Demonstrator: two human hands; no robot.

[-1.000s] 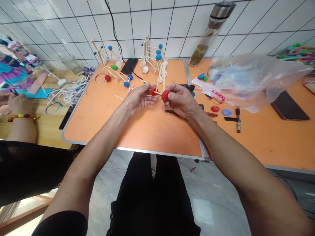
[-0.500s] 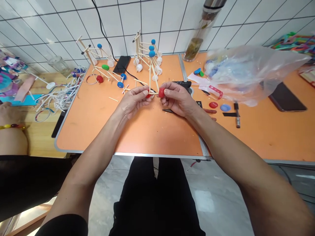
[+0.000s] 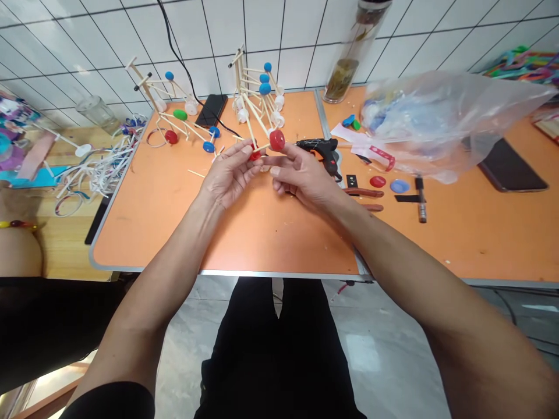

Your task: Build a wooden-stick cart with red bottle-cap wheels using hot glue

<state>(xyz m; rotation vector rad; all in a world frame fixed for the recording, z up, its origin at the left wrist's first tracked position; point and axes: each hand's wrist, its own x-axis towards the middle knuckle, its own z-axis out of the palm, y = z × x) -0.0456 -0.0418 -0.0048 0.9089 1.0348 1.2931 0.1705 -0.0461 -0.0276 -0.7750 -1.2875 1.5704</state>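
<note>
Fingers of the left hand curl around a small red cap and pinch it. A thin wood stick goes from that cap to a big red cap. The right hand is open, with its fingers spread out just under the big red cap. You cannot tell if they touch it. Both hands are over the middle of an orange table with a metal edge.

Two stick models with blue and white caps stand at the back of the table. A black phone lies near them, and a black cord runs down the wall to the table. To the right of the hands are a black glue gun and red pliers. Past them are a red lid, a blue lid and a marker. A big clear bag sits at the upper right, near a tall glass bottle.

White tiles cover the wall. On a wood table at the left lie white paper strips. Another person's arm, with a bead bracelet, is at the left edge. Gray floor shows below.
</note>
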